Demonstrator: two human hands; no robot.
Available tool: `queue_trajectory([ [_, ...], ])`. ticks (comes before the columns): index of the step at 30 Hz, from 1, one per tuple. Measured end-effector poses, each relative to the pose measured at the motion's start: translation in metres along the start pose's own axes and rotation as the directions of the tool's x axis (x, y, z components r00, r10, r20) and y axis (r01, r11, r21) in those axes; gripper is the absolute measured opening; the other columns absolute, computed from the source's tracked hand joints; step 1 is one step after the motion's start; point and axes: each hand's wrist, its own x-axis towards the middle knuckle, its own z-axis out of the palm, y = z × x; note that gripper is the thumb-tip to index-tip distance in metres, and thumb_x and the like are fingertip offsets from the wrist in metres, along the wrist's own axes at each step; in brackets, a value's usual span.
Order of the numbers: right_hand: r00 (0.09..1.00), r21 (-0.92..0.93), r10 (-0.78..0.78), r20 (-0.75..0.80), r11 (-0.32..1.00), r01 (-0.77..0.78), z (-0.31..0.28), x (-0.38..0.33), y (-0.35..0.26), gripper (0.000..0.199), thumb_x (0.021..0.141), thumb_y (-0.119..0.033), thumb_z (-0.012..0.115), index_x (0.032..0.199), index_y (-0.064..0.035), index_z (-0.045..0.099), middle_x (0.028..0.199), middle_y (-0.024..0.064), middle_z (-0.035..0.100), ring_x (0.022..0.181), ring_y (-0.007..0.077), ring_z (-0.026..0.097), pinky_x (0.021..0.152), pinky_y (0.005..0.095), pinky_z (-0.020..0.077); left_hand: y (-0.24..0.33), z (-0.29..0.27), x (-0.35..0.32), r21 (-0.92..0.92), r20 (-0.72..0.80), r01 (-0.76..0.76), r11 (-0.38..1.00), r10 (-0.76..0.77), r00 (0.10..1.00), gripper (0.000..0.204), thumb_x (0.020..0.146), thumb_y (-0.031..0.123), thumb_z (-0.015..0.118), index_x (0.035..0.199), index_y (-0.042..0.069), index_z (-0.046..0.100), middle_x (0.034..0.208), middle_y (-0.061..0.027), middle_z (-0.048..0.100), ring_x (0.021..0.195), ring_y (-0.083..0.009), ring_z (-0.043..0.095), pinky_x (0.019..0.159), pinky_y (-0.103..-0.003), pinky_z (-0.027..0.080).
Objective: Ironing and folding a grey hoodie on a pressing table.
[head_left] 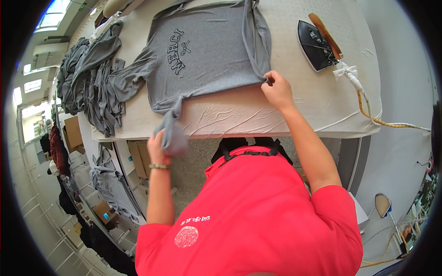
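partly hidden left hand [159, 145] gripping grey sweatshirt [207, 50] hem, right hand [276, 89] pinching corner

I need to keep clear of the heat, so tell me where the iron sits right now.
In the head view the iron lies on the white ironing table at the upper right, beyond the right hand and right of the grey sweatshirt.

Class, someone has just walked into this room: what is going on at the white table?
A person in a red shirt is handling a grey sweatshirt spread on a white table. The right hand pinches its near corner; the left hand grips a bunched part hanging over the table edge. An iron rests to the right, and a pile of grey garments lies to the left.
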Motion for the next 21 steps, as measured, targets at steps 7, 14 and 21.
queue_trajectory([
  [7, 0.989, 0.068, -0.148, 0.004, 0.987, 0.148, -0.007, -0.017, 0.015, 0.009, 0.082, -0.003, 0.060, 0.088, -0.0041, 0.067, 0.090, 0.0126, 0.067, 0.087, 0.0336, 0.066, 0.078, 0.0430, 0.0541, 0.018, -0.061, 0.014, 0.938, 0.319, -0.258, -0.233, 0.282, 0.905, 0.044, 0.089, 0.024, 0.079, 0.124, 0.002, 0.067, 0.115, -0.0151, 0.075, 0.097, -0.0277, 0.074, 0.087, -0.041, 0.059],
  [14, 0.981, -0.140, -0.189, -0.045, 0.973, 0.181, -0.012, -0.030, -0.015, 0.013, 0.081, -0.010, 0.068, 0.093, -0.0076, 0.064, 0.093, 0.0113, 0.065, 0.091, 0.0336, 0.064, 0.077, 0.0455, 0.0532, 0.080, 0.175, 0.159, 0.378, 0.573, -0.487, 0.787, 0.214, 0.791, 0.032, 0.101, 0.022, 0.071, 0.126, 0.002, 0.068, 0.107, -0.0071, 0.075, 0.090, -0.0143, 0.072, 0.078, -0.029, 0.058],
  [21, 0.998, -0.351, -0.008, -0.059, 0.936, -0.013, 0.006, -0.014, -0.027, 0.027, 0.079, -0.019, 0.078, 0.098, -0.0080, 0.062, 0.096, 0.0107, 0.063, 0.094, 0.0331, 0.064, 0.079, 0.0470, 0.0538, 0.172, 0.481, 0.297, 0.314, 0.638, -0.418, 0.853, 0.136, 0.758, 0.038, 0.098, 0.035, 0.075, 0.115, 0.001, 0.072, 0.089, -0.0040, 0.072, 0.077, -0.0134, 0.067, 0.065, -0.030, 0.056],
])
